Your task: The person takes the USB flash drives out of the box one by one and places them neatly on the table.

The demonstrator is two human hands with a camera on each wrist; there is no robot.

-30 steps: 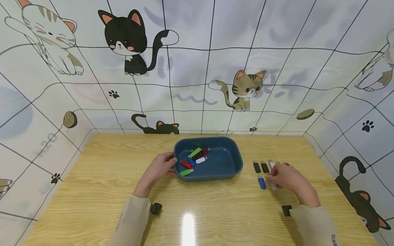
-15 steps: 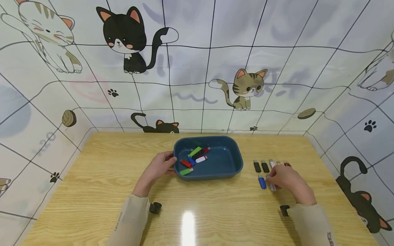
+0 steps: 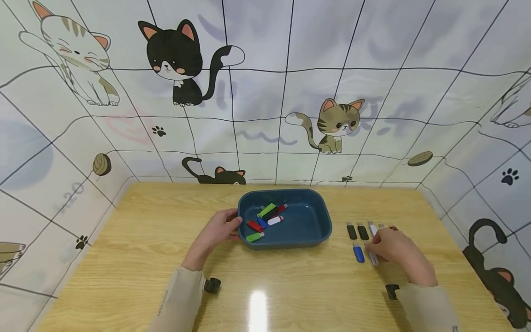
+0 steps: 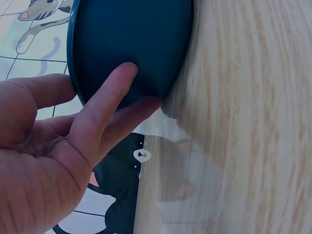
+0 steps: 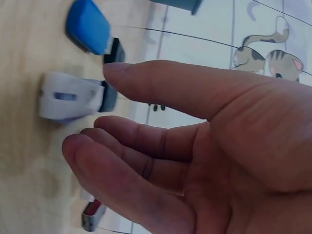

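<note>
At the left end of a dark blue plastic bin (image 3: 309, 242), my left hand (image 3: 215, 230) grips the wall. Its thumb reaches the rim, and its other fingers (image 4: 114, 92) lie against the outer side. Several USB flash drives lie in the bin, among them a white one (image 3: 275, 221), a red one (image 3: 255, 226) and a green one (image 3: 254, 237). My right hand (image 3: 400, 251) is at a white flash drive (image 5: 68, 97) on the table. Its thumb and fingers stand apart there. The thumb tip overlaps the drive's connector end in the right wrist view; contact cannot be told.
Left of my right hand lie a blue flash drive (image 3: 358, 253) and two black ones, one of them the leftmost black drive (image 3: 351, 231). Another white drive (image 3: 372, 228) and a partly hidden red one (image 3: 393, 228) lie behind the hand. A cat-print sheet (image 3: 265, 106) surrounds the wooden table (image 3: 186, 198).
The head view has shifted slightly. My right hand stays at the white flash drive, with more of the drive showing now. My left hand and the bin keep their places.
</note>
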